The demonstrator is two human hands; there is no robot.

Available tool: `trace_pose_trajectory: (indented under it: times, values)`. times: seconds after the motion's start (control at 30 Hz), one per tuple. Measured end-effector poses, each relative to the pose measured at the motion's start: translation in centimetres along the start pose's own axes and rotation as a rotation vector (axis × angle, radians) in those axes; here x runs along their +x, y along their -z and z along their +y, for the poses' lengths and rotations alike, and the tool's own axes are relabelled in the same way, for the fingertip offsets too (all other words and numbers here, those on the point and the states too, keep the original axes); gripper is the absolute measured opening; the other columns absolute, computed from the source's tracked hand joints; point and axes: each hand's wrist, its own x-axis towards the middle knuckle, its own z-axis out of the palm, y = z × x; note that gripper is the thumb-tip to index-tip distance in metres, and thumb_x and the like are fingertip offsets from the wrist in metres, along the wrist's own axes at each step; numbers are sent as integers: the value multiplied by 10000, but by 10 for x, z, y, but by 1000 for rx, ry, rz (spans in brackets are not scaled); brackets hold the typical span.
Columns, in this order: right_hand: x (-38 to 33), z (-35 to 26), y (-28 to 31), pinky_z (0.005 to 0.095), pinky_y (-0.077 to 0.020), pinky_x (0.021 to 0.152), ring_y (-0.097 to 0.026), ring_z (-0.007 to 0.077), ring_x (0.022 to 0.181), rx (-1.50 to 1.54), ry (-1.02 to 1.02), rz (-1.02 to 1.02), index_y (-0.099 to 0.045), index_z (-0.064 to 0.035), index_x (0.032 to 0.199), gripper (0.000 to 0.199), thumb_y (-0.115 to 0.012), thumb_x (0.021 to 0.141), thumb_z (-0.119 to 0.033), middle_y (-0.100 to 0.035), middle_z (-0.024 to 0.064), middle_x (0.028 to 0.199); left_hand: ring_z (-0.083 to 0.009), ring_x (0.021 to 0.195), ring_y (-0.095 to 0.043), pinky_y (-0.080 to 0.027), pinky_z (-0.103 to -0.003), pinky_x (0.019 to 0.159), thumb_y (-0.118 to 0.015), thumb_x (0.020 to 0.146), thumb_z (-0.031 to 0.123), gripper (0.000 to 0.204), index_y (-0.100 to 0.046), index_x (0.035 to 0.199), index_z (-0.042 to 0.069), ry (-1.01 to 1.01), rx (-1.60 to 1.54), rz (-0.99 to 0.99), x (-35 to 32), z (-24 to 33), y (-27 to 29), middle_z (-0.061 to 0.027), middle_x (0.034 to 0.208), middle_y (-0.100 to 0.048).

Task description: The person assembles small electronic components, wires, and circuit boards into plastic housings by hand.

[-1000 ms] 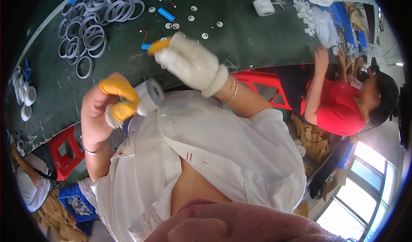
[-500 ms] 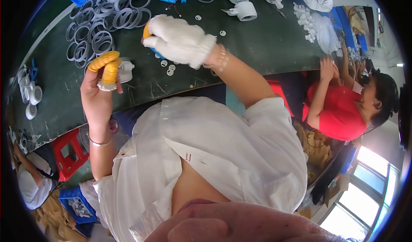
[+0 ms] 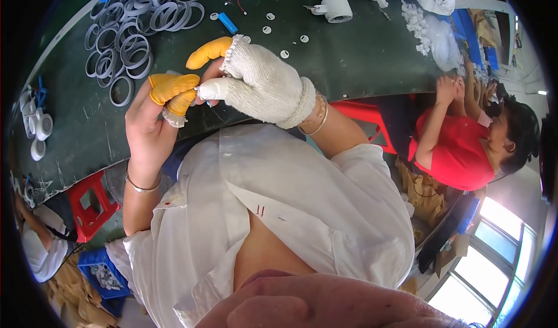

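My left hand point(image 3: 152, 118) has yellow covers on its fingertips. Its fingers are closed in a pinch around a white plastic part, now almost wholly hidden behind them. My right hand point(image 3: 261, 84) wears a white knitted glove with a yellow cover on the forefinger. Thumb and fingers of that hand are closed and meet the left fingertips; what they pinch is too small and covered to make out. A speck of blue shows under the right fingertips. Beyond the hands lies a blue cylinder point(image 3: 228, 23) on the dark green table point(image 3: 360, 54).
Many grey rings point(image 3: 136, 52) are heaped at the far left, one ring point(image 3: 121, 91) near my left hand. Small white discs point(image 3: 284, 54) are scattered beyond my right hand. White fan-like housings point(image 3: 336, 8) stand at the back. A person in red point(image 3: 453, 139) sits at the right.
My right hand has come back toward me and now meets my left hand. My left hand has moved slightly right, and the white part it held has gone out of sight behind the fingers.
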Motion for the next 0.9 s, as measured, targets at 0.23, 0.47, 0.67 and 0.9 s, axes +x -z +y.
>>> trace_pose_trajectory:
  times: [0.23,0.47,0.67,0.9]
  values:
    - [-2,4,3,289,-518,646,-681,181,716,-141,76,-10,-589,0,1044,290,-663,882,-228,-683,88,780,-209,791,-643,-497,-261,711,-661,771,-76,247,-664,1003,6,-27,44,-31,-1,1,2,-103,936,-634]
    - [-3,3,2,337,-444,587,-579,249,624,-462,291,94,-662,-37,905,269,-724,822,-285,-598,88,705,-143,791,-643,-494,-235,710,-641,817,-68,233,-639,1043,-12,105,-156,4,-10,-4,-3,-75,950,-629]
    - [-3,8,0,345,-431,568,-549,256,591,-486,326,136,-650,-35,875,253,-727,812,-268,-576,86,696,-118,772,-628,-514,-218,685,-589,903,-14,231,-605,1133,-5,382,-256,-39,-12,5,-3,-67,1033,-619]
    - [0,10,-2,336,-448,560,-578,247,615,-501,283,106,-640,-32,876,242,-721,807,-249,-575,86,708,-185,814,-676,-583,-279,691,-544,955,66,270,-526,1208,-27,576,-758,31,-16,-6,-1,-129,1033,-644]
